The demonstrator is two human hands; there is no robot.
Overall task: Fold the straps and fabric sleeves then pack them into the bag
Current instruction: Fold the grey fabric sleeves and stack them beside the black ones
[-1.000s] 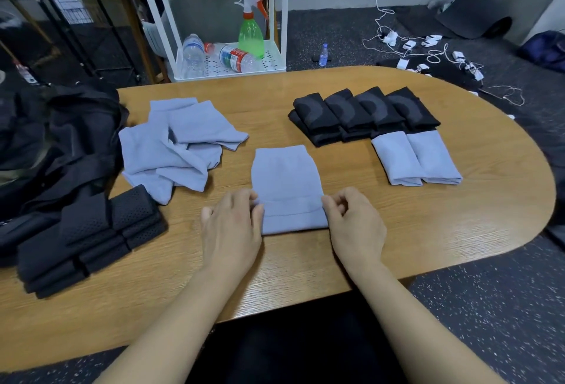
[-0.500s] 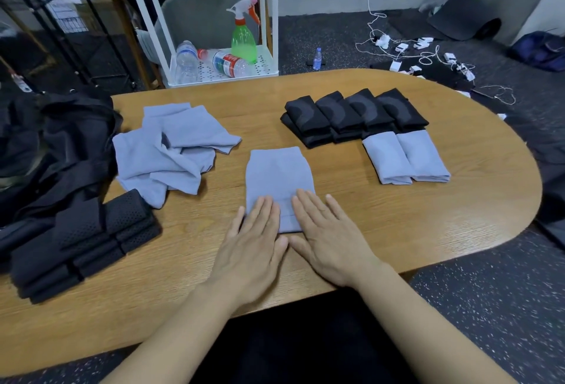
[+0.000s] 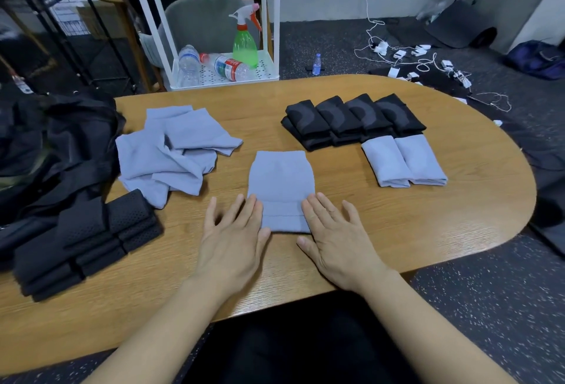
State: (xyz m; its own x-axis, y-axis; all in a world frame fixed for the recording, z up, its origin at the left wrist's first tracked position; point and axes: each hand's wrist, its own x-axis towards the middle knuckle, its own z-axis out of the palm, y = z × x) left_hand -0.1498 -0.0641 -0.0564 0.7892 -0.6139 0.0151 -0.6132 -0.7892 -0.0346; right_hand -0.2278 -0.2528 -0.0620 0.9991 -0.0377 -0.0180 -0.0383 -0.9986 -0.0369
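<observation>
A light blue fabric sleeve (image 3: 280, 181) lies flat on the wooden table (image 3: 397, 230) in front of me. My left hand (image 3: 234, 236) lies flat at its near left corner, fingers straight and spread. My right hand (image 3: 336, 233) lies flat at the near right corner, fingers straight. A loose heap of blue sleeves (image 3: 171, 154) sits to the left. Two folded blue sleeves (image 3: 403, 160) lie to the right, with folded black sleeves (image 3: 351, 117) behind them. Stacked black perforated straps (image 3: 82, 240) rest at the near left. The black bag (image 3: 46, 151) slumps at the far left.
A white cart (image 3: 220, 74) with water bottles and a green spray bottle (image 3: 244, 41) stands behind the table, in front of a grey chair. White cables and chargers (image 3: 422, 59) litter the floor at the back right. A black wire rack stands at the back left.
My hands went from pinching the sleeve's near corners to lying flat on its near edge, then slid apart to its two near corners. The camera view shifted slightly.
</observation>
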